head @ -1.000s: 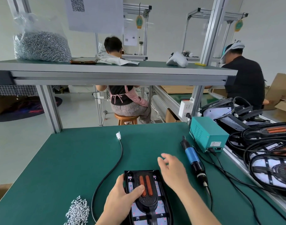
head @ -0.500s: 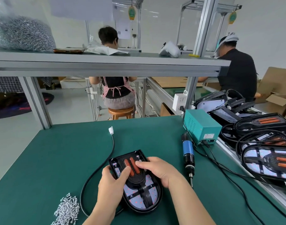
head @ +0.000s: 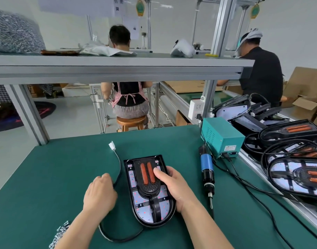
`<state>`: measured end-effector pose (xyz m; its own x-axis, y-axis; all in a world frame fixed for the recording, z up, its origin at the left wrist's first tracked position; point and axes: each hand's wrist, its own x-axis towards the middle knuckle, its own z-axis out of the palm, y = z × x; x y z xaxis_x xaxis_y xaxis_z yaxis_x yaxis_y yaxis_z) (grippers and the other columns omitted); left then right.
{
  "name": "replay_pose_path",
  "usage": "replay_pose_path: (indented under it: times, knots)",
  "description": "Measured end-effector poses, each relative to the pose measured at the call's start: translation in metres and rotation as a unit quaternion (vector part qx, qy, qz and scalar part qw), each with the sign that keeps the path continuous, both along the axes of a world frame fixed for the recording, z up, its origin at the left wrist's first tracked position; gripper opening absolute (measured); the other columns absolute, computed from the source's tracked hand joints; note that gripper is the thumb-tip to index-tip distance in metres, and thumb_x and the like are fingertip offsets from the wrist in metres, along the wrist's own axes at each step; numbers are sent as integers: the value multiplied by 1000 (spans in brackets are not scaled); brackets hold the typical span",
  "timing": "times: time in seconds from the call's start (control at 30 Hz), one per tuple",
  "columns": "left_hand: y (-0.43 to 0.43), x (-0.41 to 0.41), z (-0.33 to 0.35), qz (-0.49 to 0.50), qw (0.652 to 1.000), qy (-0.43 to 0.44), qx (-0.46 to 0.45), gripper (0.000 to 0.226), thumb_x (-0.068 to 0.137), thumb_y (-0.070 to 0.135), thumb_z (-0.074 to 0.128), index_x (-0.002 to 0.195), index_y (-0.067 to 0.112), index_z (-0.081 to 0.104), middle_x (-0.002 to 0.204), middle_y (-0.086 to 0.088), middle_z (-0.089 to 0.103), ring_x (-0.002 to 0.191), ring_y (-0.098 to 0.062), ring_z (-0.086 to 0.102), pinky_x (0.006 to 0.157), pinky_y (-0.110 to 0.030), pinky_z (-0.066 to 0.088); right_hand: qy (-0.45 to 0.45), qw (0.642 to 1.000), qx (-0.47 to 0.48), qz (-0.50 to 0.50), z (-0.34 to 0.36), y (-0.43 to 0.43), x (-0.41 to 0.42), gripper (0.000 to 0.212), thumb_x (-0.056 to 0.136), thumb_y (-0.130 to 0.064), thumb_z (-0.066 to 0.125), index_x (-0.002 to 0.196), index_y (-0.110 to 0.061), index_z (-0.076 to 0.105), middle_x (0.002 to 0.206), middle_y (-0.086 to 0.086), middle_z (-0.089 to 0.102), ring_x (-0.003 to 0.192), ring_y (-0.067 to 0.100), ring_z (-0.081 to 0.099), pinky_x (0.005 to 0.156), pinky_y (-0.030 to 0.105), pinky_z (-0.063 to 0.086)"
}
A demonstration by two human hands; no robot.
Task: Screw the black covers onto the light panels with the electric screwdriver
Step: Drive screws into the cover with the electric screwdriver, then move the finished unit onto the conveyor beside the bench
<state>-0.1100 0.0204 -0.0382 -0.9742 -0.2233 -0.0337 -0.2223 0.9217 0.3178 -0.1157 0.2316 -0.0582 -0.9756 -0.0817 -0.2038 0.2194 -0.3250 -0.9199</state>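
Head view, looking down on the matte green felt-like bench top [head: 51,177]. Dead centre lies the glossy black, rounded-end plastic light panel [head: 149,191], flat on the mat, its pale LED board speckled with red dots. On top of it sits the black moulded cover [head: 149,187], ribbed and keyhole-shaped, carrying two smooth orange capsule-shaped inserts [head: 147,173] side by side.

The right hand [head: 174,187] grips the panel's right edge, thumb pressed down on the cover just beside the right orange insert, the other fingers wrapped under the rim and out of sight. The left hand [head: 99,194] rests just left of the panel, fingers curled in together over the thin black rubbery cable [head: 118,169]; whether it actually pinches the cable, I cannot tell. That cable ends in a small white plastic plug [head: 112,146].

Right of the panel, untouched, lies the electric screwdriver [head: 207,175] with its blue metallic barrel, black lower body and slim steel bit toward the camera. Behind it stands a boxy teal metal power supply [head: 221,139] with vent slots. At bottom left, a heap of small shiny silver screws [head: 59,234]. Far right, more black panels [head: 296,175] stacked on the rail.
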Motion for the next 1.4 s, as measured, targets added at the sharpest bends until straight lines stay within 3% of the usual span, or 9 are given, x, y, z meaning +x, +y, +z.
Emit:
replay_pose_path:
  times: [0.17,0.27,0.53,0.67,0.83,0.93,1.07,1.2,1.4]
  knots:
    - [8,3,-4,-42,999,6,24,24,91,5,46,112,13,56,112,-7,51,102,-28,57,82,-31,44,4,999,-35,-16,6,1,1,43,89,-18,77,123,2,59,112,21,74,94,31,74,78,39,61]
    - [16,8,-3,-106,990,28,84,18,90,0,43,93,14,55,100,-3,46,91,-24,56,82,-34,49,19,999,-47,-20,6,-2,3,44,87,-20,79,121,2,59,108,19,76,90,29,75,74,36,61]
    - [22,18,0,-164,957,84,225,47,88,-4,46,98,41,58,88,22,68,87,-2,63,68,-10,45,64,996,-41,-36,2,2,-2,47,82,-30,86,118,-7,66,111,13,76,100,31,75,81,36,61]
    - [24,15,-1,-120,932,109,323,37,88,-12,44,87,19,64,83,9,73,83,-14,66,76,-28,51,76,996,5,-48,3,1,-2,47,82,-38,82,118,-13,66,111,5,77,102,25,75,87,35,60]
    - [25,9,-4,-42,860,146,487,35,91,-18,45,88,11,66,79,-6,71,77,-24,60,74,-32,46,93,991,79,-56,4,0,1,35,93,-44,72,120,-22,67,116,-5,75,109,14,71,102,40,54]
    - [26,8,0,-11,793,164,587,33,92,-19,41,91,5,64,68,2,68,68,-16,55,68,-29,41,101,985,130,-54,6,-3,3,30,96,-47,67,113,-22,69,111,-5,76,106,13,71,101,41,54]
    - [29,7,0,20,694,157,702,33,95,-16,36,92,3,62,80,-7,68,67,-14,58,64,-24,48,106,977,179,-47,7,-6,5,34,96,-53,63,106,-21,70,107,-2,76,104,16,71,101,44,53]
    - [30,7,-3,49,607,127,783,30,97,-10,35,95,2,63,88,-14,69,71,-19,65,65,-23,58,114,971,209,-29,8,-8,7,38,92,-61,60,107,-28,70,107,-11,75,102,6,69,100,37,53]
    - [31,9,-4,59,534,85,839,28,100,0,33,111,2,59,103,-21,69,82,-27,71,87,-44,56,127,961,245,16,11,-8,12,44,82,-71,65,112,-38,65,108,-24,72,99,-6,68,87,17,52]
